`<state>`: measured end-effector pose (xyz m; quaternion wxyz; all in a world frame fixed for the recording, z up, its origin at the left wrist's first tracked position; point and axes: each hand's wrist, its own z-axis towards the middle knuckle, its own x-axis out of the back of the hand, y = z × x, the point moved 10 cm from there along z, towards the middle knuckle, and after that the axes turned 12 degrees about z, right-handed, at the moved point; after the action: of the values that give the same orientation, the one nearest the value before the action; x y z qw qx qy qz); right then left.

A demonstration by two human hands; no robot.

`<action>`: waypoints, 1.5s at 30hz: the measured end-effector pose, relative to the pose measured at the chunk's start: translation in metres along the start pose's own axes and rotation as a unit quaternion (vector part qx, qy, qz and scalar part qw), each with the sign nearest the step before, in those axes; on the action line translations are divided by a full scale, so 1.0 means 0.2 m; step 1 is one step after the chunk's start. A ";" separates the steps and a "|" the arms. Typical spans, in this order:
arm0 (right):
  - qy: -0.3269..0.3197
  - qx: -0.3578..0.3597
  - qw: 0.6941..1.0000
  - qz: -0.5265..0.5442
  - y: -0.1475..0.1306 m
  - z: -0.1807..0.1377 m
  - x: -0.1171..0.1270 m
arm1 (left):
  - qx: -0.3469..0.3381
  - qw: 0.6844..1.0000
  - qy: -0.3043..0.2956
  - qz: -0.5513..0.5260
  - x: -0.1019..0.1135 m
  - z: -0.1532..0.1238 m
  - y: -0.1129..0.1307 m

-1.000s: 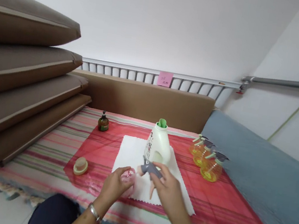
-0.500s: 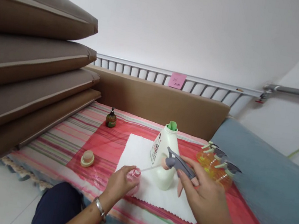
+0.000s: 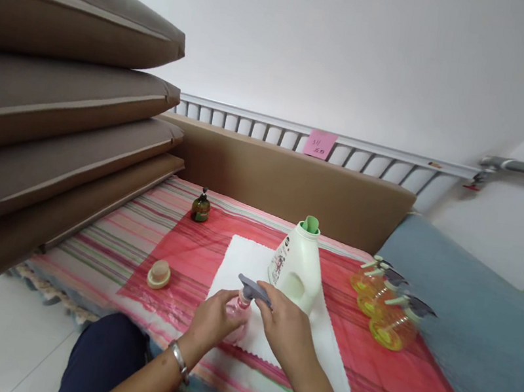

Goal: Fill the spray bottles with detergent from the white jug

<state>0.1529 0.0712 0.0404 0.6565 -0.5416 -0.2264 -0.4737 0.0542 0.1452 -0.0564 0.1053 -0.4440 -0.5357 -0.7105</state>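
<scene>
My left hand point(image 3: 212, 321) is wrapped round a small pink see-through bottle point(image 3: 237, 320), which stands at the near edge of a white cloth point(image 3: 236, 258). In my right hand point(image 3: 284, 324) is a grey trigger spray head point(image 3: 254, 289), seated on the bottle's mouth; its dip tube no longer shows outside. Whether the collar is threaded on, I cannot tell. Just behind my right hand stands a large pale green jug point(image 3: 309, 266) with its green spout point(image 3: 310, 224) uncovered. A round cream cap point(image 3: 159, 274) lies to the left on the red sheet.
Several spray bottles with yellow liquid point(image 3: 390, 329) stand at the right. A dark pump bottle point(image 3: 201, 206) stands at the back left. Stacked brown cushions point(image 3: 70, 86) rise at the left, and a brown padded board point(image 3: 285, 176) runs along the back before a radiator point(image 3: 253, 128).
My right hand has moved left and brought the spray head onto the pink bottle, its tube going inside. My left hand keeps its hold. The view has shifted slightly.
</scene>
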 end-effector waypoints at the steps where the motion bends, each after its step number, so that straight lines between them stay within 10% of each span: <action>1: -0.001 0.001 1.000 -0.001 0.01 0.00 0.00 | -0.003 1.000 0.000 -0.005 0.00 0.00 0.00; 45: -0.092 -0.060 0.992 -0.062 0.07 0.01 -0.11 | -0.094 0.993 0.062 -0.036 0.06 0.05 0.04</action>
<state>0.1562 0.0807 0.0165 0.5690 -0.6061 -0.2900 -0.4741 0.0587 0.1544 -0.0417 0.0707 -0.3870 -0.4748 -0.7873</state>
